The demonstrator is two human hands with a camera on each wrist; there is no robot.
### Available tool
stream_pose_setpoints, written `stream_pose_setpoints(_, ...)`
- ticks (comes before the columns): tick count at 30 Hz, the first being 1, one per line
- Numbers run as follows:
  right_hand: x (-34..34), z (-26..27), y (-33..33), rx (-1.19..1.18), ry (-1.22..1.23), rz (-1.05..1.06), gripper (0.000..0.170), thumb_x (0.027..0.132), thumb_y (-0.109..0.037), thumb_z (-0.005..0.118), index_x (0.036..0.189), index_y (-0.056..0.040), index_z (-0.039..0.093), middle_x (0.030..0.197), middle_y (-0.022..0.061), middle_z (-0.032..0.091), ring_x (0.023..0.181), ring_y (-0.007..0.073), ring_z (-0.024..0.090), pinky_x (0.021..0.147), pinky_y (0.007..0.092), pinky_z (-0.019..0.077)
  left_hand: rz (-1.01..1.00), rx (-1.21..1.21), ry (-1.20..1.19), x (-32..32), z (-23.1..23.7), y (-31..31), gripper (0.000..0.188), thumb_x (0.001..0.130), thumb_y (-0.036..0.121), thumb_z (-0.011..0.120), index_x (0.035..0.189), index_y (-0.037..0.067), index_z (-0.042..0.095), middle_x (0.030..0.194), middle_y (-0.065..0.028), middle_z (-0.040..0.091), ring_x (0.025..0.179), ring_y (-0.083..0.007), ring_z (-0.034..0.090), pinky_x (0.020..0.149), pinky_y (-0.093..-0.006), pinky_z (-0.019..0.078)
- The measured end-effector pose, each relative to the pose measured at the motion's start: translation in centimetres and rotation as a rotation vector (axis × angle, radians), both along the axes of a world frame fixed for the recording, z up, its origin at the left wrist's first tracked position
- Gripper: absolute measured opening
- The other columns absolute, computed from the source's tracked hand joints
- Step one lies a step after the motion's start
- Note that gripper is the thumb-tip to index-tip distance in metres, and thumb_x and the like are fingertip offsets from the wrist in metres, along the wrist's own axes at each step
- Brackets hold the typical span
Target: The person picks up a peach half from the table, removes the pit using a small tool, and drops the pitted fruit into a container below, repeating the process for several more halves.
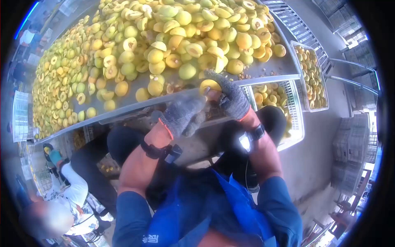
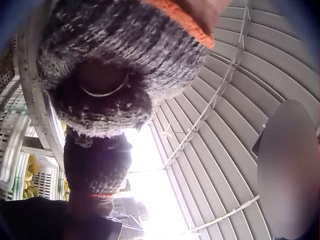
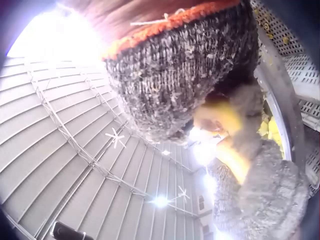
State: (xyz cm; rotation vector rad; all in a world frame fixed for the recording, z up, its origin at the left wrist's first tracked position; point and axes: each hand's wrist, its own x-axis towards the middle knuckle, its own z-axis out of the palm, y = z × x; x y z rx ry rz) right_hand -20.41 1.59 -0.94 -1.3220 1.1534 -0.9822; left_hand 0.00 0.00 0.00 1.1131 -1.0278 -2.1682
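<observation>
Both hands wear grey knit gloves with orange cuffs and meet at the near edge of a metal table [image 1: 279, 79]. My right hand [image 1: 235, 98] pinches a cut yellow fruit [image 1: 210, 85] over that edge. In the right wrist view the fruit [image 3: 218, 117] shows a brownish centre, partly hidden by a blurred finger. Just left of it, my left hand [image 1: 185, 115] is curled, knuckles up, with its fingertips close to the fruit. The left wrist view shows its fingers around a dark round-ended object [image 2: 102, 80]; I cannot tell what it is.
Halved yellow-green fruit [image 1: 164, 41] is heaped over the table. Crates of fruit [image 1: 310, 78] stand at the right, with another white crate [image 1: 294, 123] below the edge by the right knee. A second person [image 1: 74, 193] sits at the lower left. Stacked crates [image 1: 349, 152] stand farther right.
</observation>
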Motion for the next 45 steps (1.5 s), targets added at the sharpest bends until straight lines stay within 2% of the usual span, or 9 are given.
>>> stream_pose_setpoints(8, -0.7, 1.1, 0.1, -0.214, 0.183, 0.051, 0.049, 0.098, -0.005, 0.062, 0.145, -0.0039, 0.048, 0.113, 0.0045, 0.069, 0.103, 0.0122, 0.062, 0.090, 0.0289, 0.0513, -0.095, 0.065, 0.135, 0.0, -0.2, 0.2, 0.021, 0.100, 0.029, 0.062, 0.104, 0.008, 0.064, 0.069, 0.0008, 0.058, 0.047, -0.0085, 0.050, 0.038, -0.0232, 0.0346)
stream_pose_setpoints(11, 0.0, -1.1, 0.1, -0.145, 0.018, -0.021, 0.051, 0.096, -0.011, 0.066, 0.145, -0.0065, 0.050, 0.117, 0.0048, 0.069, 0.109, 0.0149, 0.063, 0.094, 0.0314, 0.0507, 0.069, -0.226, 0.004, -1.3, -2.3, 1.2, 0.019, 0.100, 0.027, 0.061, 0.107, 0.009, 0.063, 0.072, 0.0008, 0.060, 0.047, -0.0087, 0.050, 0.038, -0.0238, 0.0348)
stream_pose_setpoints(14, 0.1, -0.7, 0.1, -0.185, 0.043, -0.004, 0.048, 0.099, -0.007, 0.061, 0.145, -0.0020, 0.047, 0.111, 0.0038, 0.069, 0.100, 0.0116, 0.061, 0.086, 0.0276, 0.0514, -0.015, -0.086, -0.118, -0.9, -1.3, 1.1, 0.018, 0.101, 0.025, 0.061, 0.111, 0.011, 0.064, 0.075, 0.0010, 0.062, 0.048, -0.0089, 0.051, 0.038, -0.0248, 0.0354)
stream_pose_setpoints(23, -1.1, -0.5, 0.0, -0.074, -0.153, 0.164, 0.045, 0.098, -0.003, 0.059, 0.142, 0.0012, 0.048, 0.109, 0.0007, 0.065, 0.099, 0.0105, 0.058, 0.086, 0.0261, 0.0493, -0.090, 0.141, -0.047, -0.4, -0.1, 0.6, 0.018, 0.101, 0.030, 0.059, 0.104, 0.012, 0.061, 0.061, 0.0010, 0.054, 0.039, -0.0097, 0.044, 0.035, -0.0246, 0.0304)
stream_pose_setpoints(24, -0.5, -1.0, 0.0, -0.252, -0.062, 0.116, 0.044, 0.097, -0.001, 0.059, 0.140, 0.0008, 0.050, 0.109, 0.0012, 0.066, 0.100, 0.0108, 0.058, 0.088, 0.0261, 0.0488, -0.079, 0.139, -0.054, -0.7, -0.1, 0.7, 0.018, 0.101, 0.030, 0.059, 0.103, 0.011, 0.061, 0.061, 0.0011, 0.053, 0.039, -0.0096, 0.043, 0.034, -0.0246, 0.0300)
stream_pose_setpoints(29, -0.1, -0.8, 0.1, -0.190, -0.103, 0.091, 0.038, 0.096, 0.001, 0.059, 0.134, -0.0006, 0.055, 0.109, 0.0025, 0.066, 0.101, 0.0114, 0.059, 0.090, 0.0270, 0.0485, -0.056, 0.013, -0.026, -0.7, 0.0, 0.8, 0.022, 0.100, 0.031, 0.061, 0.103, 0.009, 0.061, 0.061, 0.0013, 0.051, 0.039, -0.0090, 0.042, 0.034, -0.0236, 0.0294)
stream_pose_setpoints(38, 0.0, -0.6, 0.1, -0.114, -0.100, 0.086, 0.030, 0.094, -0.009, 0.068, 0.123, -0.0011, 0.062, 0.110, 0.0049, 0.067, 0.104, 0.0134, 0.061, 0.092, 0.0298, 0.0498, -0.129, 0.266, 0.325, 1.4, -1.7, -0.2, 0.016, 0.099, 0.020, 0.062, 0.104, 0.005, 0.065, 0.082, -0.0020, 0.061, 0.056, -0.0067, 0.052, 0.045, -0.0193, 0.0395)
stream_pose_setpoints(41, 0.1, -0.7, 0.3, -0.107, -0.077, 0.078, 0.031, 0.094, -0.009, 0.069, 0.122, -0.0012, 0.062, 0.110, 0.0050, 0.067, 0.104, 0.0139, 0.062, 0.092, 0.0300, 0.0500, -0.135, 0.187, 0.225, 1.0, -0.6, 0.2, 0.028, 0.098, 0.029, 0.061, 0.103, 0.001, 0.064, 0.063, 0.0001, 0.053, 0.043, -0.0076, 0.047, 0.037, -0.0198, 0.0322)
stream_pose_setpoints(45, 0.4, -0.5, 0.0, -0.157, 0.070, 0.063, 0.033, 0.092, -0.012, 0.072, 0.121, -0.0007, 0.062, 0.111, 0.0051, 0.067, 0.105, 0.0138, 0.062, 0.091, 0.0297, 0.0500, -0.172, 0.142, 0.236, 1.7, -0.8, -0.1, 0.028, 0.097, 0.027, 0.063, 0.104, 0.000, 0.064, 0.066, -0.0003, 0.056, 0.045, -0.0070, 0.048, 0.039, -0.0191, 0.0334)
